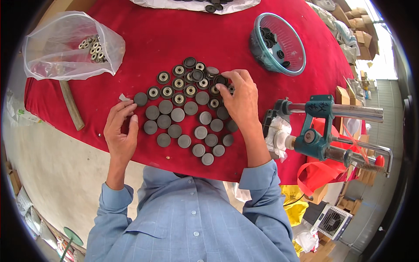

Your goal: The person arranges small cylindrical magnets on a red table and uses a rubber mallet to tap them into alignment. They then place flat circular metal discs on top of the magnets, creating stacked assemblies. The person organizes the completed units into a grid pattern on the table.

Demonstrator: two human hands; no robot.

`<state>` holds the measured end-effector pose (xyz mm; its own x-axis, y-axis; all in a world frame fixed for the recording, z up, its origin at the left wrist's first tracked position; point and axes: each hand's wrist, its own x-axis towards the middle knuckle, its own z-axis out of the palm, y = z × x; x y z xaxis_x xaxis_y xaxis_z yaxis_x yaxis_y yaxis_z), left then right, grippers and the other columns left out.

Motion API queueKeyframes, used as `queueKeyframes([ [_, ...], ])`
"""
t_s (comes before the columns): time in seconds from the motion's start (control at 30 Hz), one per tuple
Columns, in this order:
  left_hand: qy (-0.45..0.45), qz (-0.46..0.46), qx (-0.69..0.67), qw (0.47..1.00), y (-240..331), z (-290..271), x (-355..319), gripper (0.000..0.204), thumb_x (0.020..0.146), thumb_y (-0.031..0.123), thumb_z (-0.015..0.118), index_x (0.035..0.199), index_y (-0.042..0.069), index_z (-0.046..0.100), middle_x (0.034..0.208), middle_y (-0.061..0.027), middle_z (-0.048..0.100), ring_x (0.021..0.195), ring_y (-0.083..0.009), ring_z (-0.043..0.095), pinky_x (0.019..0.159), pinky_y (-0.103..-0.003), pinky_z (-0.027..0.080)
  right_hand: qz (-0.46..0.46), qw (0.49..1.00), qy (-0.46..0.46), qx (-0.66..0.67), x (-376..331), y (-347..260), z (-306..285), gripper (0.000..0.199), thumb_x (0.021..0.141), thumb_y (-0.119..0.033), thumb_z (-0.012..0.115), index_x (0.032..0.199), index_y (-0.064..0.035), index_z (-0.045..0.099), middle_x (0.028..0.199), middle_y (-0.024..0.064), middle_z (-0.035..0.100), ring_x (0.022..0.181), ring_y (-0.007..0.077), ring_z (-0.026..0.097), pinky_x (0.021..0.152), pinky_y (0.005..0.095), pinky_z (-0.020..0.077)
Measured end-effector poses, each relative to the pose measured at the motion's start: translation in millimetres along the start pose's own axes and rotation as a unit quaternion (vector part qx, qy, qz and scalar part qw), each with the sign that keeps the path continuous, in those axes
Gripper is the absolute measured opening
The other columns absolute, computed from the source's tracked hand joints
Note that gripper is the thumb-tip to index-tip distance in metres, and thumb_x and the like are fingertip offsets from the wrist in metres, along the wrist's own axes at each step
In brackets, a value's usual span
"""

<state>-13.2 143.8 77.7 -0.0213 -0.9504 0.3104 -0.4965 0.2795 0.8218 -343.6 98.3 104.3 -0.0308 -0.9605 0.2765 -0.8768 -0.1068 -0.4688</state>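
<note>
Head view, looking down on a cluster of small round rubber discs laid out on a red-covered tabletop, which serves as the landmark for all positions below. Near the tabletop's front edge, roughly twenty discs lie plain grey side up in loose rows; behind them, toward the tabletop's middle, about a dozen lie with a metal-ringed hollow facing up. As a judgement, the arranging is more than half done: the front rows look settled, the rear group is crowded and uneven. Each disc lies flat with its short axis vertical; being round, none has a readable long axis in plan. The rows run slantwise, from front right toward rear left.

The right hand reaches over the cluster's right side, fingertips pinched on a dark disc at the rear group's edge. The left hand rests at the cluster's left, fingers loosely curled and grasping nothing, fingertips just beside the leftmost disc.

Outward: a clear plastic bag of metal-ringed parts at the tabletop's rear left, a wooden handle below it, a teal glass bowl holding dark discs at rear right, and a teal hand press clamped at the right edge
</note>
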Motion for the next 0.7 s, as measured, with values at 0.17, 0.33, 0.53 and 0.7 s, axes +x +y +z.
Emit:
queueKeyframes([
  [0.17, -0.002, -0.006, 0.000, 1.000, -4, -2, -2, 0.029, 0.098, -0.005, 0.067, 0.125, 0.002, 0.076, 0.133, -0.0102, 0.072, 0.114, -0.0179, 0.069, 0.094, -0.029, 0.055, 0.093, 0.986, -0.045, 0.135, -7, -21, -17, 0.027, 0.085, -0.005, 0.085, 0.110, -0.0033, 0.075, 0.104, 0.0120, 0.071, 0.087, 0.0295, 0.072, 0.077, 0.0413, 0.0563],
  [0.33, -0.005, -0.013, -0.014, 1.000, -1, -1, 0, 0.029, 0.098, -0.006, 0.067, 0.124, 0.002, 0.076, 0.133, -0.0103, 0.072, 0.114, -0.0174, 0.069, 0.094, -0.029, 0.055, -0.018, 0.996, 0.043, 0.082, -33, -20, -11, 0.023, 0.084, -0.001, 0.082, 0.106, -0.0058, 0.075, 0.102, 0.0093, 0.070, 0.081, 0.0288, 0.071, 0.071, 0.0404, 0.0583],
  [0.53, 0.002, -0.006, -0.014, 1.000, -1, 0, 2, 0.027, 0.094, -0.008, 0.069, 0.119, 0.000, 0.076, 0.129, -0.0122, 0.073, 0.109, -0.0198, 0.072, 0.091, -0.031, 0.059, -0.083, 0.996, 0.037, -0.002, -47, -25, 1, 0.019, 0.084, -0.002, 0.083, 0.103, -0.0052, 0.078, 0.105, 0.0082, 0.073, 0.092, 0.0296, 0.072, 0.082, 0.0417, 0.0594],
  [0.7, -0.002, -0.006, -0.012, 1.000, -2, -1, 0, 0.027, 0.095, -0.006, 0.069, 0.119, 0.001, 0.077, 0.130, -0.0117, 0.073, 0.113, -0.0211, 0.071, 0.094, -0.032, 0.058, -0.101, 0.994, 0.022, -0.014, -56, -24, 1, 0.022, 0.087, -0.005, 0.078, 0.108, -0.0057, 0.076, 0.113, 0.0073, 0.071, 0.101, 0.0292, 0.068, 0.086, 0.0437, 0.0556],
])
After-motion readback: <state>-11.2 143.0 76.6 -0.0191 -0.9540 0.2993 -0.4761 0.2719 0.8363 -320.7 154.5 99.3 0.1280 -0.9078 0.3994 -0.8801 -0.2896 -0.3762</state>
